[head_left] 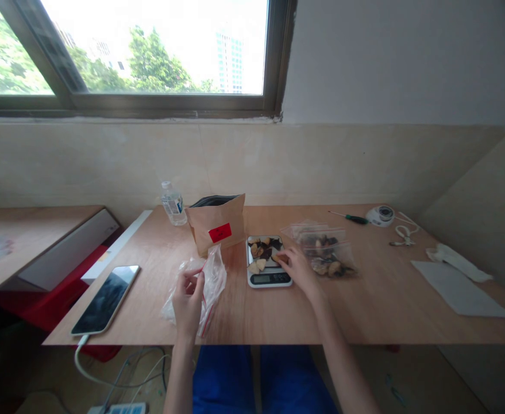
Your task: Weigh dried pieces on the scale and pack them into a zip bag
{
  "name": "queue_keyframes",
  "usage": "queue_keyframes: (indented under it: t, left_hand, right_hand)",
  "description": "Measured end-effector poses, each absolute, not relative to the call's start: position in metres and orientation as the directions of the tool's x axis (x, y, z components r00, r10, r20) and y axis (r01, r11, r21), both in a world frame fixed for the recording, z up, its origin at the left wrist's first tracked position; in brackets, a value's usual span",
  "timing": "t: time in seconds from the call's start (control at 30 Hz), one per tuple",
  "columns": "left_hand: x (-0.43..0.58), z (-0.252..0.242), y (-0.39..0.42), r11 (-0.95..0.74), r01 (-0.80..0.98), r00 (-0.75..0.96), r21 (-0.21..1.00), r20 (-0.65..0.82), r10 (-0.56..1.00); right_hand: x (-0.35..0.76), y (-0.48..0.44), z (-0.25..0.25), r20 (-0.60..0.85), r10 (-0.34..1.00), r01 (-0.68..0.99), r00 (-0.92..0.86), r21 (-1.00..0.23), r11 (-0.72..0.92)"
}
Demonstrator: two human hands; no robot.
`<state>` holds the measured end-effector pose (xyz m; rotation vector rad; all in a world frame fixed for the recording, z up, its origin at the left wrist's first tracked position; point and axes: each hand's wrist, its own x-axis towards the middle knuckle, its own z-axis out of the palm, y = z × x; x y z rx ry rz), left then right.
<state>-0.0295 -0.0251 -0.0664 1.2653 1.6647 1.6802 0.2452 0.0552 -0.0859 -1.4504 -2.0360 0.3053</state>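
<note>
My left hand [188, 287] pinches the edge of a clear zip bag [215, 273] with a red seal line, above more clear bags lying on the table. A small white kitchen scale [270, 279] stands in front of me, with several dried brown and pale slices [261, 248] on its platform. Over the scale's right side, my right hand [294, 261] has its fingers closed around one brownish slice [280, 258]. Just behind the left hand stands an open brown paper pouch [215, 221] with a red label; its contents are hidden.
Filled zip bags [327, 253] lie right of the scale. A phone [105, 300] on a cable is at left, a water bottle [173, 204] at the back. Farther right are a screwdriver [355, 219], a white dome camera [380, 215] and a white sheet [461, 288].
</note>
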Motion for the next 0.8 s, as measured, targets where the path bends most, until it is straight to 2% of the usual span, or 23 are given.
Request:
queue_keyframes:
  t: [0.2,0.37,0.5,0.63,0.8]
  left_hand:
    - [-0.030,-0.068,-0.026,-0.159,0.289,-0.470,0.944,0.284,0.836]
    - [-0.030,-0.068,-0.025,-0.162,0.284,-0.471,0.945,0.284,0.835]
    - [-0.030,-0.067,-0.025,-0.170,0.285,-0.468,0.943,0.292,0.834]
    - [-0.029,-0.067,-0.024,-0.174,0.281,-0.464,0.944,0.293,0.836]
    - [-0.027,-0.067,-0.023,-0.174,0.270,-0.459,0.947,0.286,0.841]
  right_hand:
    - [0.227,0.049,-0.079,0.451,0.860,0.800,-0.236,-0.412,0.436]
    - [0.214,0.039,-0.076,0.367,0.840,0.800,-0.400,-0.308,0.515]
    - [0.215,0.040,-0.077,0.353,0.862,0.842,-0.365,-0.269,0.467]
    - [0.219,0.040,-0.078,0.392,0.866,0.854,-0.310,-0.286,0.435]
    - [0.233,0.028,-0.084,0.488,0.859,0.810,-0.154,-0.436,0.393]
